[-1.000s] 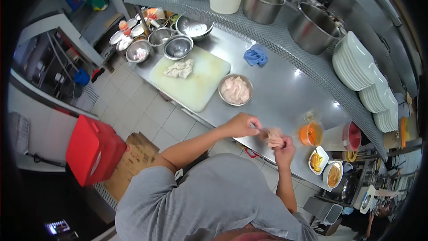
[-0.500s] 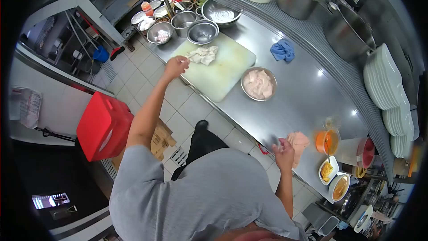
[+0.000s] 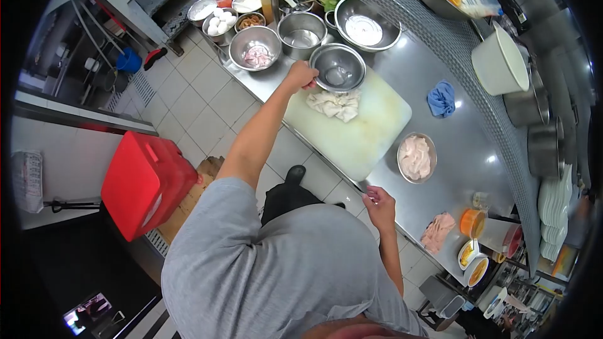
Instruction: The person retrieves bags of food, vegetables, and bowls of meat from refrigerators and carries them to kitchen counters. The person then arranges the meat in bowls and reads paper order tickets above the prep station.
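Observation:
At the near left rim of a steel bowl [image 3: 337, 68], my left hand [image 3: 303, 77] has its fingers bent and closed on the edge. The bowl stands at the far left corner of a pale cutting board [image 3: 370, 125], beside a crumpled whitish cloth [image 3: 339, 106]. My right hand [image 3: 380, 206] hangs over the table's front edge, empty, fingers apart. A flat piece of pale pink meat [image 3: 438, 232] lies on the steel table [image 3: 402, 198] to its right. Another bowl [image 3: 416, 158] holds pale pink meat, right of the board.
More steel bowls [image 3: 255, 48] and sauce bottles stand at the back left. A blue cloth [image 3: 441, 98] lies behind the meat bowl. An orange tub [image 3: 472, 223] is at the right end. Above runs a shelf [image 3: 433, 44] with pots. A red bin [image 3: 147, 182] stands left.
My left hand has moved from the board's near edge to the steel bowl's rim. The right hand has left the pink meat, now flat on the table, and moved left. The view has shifted.

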`<state>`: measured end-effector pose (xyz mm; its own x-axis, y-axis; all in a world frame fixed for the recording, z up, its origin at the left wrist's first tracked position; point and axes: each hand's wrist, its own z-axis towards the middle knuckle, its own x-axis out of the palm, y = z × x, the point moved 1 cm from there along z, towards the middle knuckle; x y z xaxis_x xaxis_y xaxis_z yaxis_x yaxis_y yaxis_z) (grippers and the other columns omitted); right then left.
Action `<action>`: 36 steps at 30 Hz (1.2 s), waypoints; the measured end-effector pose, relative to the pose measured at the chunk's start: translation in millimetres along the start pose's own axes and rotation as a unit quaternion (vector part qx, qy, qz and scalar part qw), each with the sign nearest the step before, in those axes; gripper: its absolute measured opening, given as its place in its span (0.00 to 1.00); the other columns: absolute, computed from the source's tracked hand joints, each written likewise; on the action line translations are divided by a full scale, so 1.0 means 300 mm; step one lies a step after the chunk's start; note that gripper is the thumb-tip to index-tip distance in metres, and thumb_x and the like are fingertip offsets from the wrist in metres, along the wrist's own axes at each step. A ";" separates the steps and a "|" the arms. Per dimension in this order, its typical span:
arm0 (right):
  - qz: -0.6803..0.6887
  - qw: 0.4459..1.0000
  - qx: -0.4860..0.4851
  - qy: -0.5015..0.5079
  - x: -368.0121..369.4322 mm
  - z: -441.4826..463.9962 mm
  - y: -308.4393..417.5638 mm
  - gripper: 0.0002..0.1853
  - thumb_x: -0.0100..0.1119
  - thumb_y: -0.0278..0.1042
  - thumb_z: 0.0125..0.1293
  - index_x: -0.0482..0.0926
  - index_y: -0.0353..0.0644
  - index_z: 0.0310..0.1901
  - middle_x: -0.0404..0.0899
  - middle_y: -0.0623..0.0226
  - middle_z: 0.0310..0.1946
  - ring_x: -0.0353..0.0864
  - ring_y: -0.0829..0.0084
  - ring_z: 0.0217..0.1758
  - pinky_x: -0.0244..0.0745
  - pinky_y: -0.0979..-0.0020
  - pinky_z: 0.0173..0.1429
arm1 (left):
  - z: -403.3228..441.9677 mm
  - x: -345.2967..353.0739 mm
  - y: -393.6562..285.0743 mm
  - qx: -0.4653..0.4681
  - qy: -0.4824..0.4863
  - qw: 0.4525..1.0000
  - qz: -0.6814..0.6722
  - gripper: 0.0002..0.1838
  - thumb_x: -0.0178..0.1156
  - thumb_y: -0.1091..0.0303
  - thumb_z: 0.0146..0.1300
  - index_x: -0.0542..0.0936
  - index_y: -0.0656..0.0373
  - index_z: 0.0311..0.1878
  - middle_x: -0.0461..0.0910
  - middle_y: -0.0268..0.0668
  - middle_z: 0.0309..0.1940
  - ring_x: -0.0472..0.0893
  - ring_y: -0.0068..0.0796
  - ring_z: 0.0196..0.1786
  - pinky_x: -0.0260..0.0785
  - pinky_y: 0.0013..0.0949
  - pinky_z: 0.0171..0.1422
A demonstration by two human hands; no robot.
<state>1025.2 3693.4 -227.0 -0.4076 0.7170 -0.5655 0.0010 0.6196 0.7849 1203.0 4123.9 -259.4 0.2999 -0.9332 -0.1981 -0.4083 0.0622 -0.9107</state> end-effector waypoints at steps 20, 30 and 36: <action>-0.116 0.989 -0.086 -0.045 0.670 0.952 0.899 0.18 0.69 0.51 0.58 0.86 0.42 0.34 0.86 0.57 0.35 0.86 0.56 0.42 0.80 0.56 0.46 | -0.778 -0.911 0.309 -0.044 -0.165 0.976 -0.137 0.07 0.58 0.67 0.69 0.79 0.60 0.37 0.77 0.28 0.20 0.74 0.16 0.17 0.64 0.22 0.20; -0.216 0.972 0.062 -0.068 0.875 1.092 1.014 0.15 0.70 0.43 0.52 0.87 0.42 0.37 0.87 0.56 0.39 0.86 0.55 0.46 0.81 0.56 0.51 | -0.509 -1.291 0.296 -0.022 -0.164 0.980 -0.114 0.08 0.59 0.66 0.69 0.77 0.61 0.36 0.77 0.29 0.21 0.74 0.16 0.18 0.63 0.21 0.21; -0.221 0.966 0.087 -0.100 0.893 1.110 1.041 0.15 0.68 0.39 0.51 0.87 0.37 0.36 0.86 0.50 0.39 0.87 0.54 0.45 0.82 0.57 0.49 | -0.390 -1.381 0.266 -0.013 -0.130 0.985 -0.111 0.09 0.59 0.67 0.70 0.77 0.62 0.36 0.77 0.29 0.21 0.74 0.16 0.18 0.63 0.21 0.20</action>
<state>1220.3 4185.4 -217.7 -0.2192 0.4076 -0.8865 0.0276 0.9108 0.4119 945.3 4474.1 -207.6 0.5934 -0.8005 -0.0842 -0.3285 -0.1454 -0.9332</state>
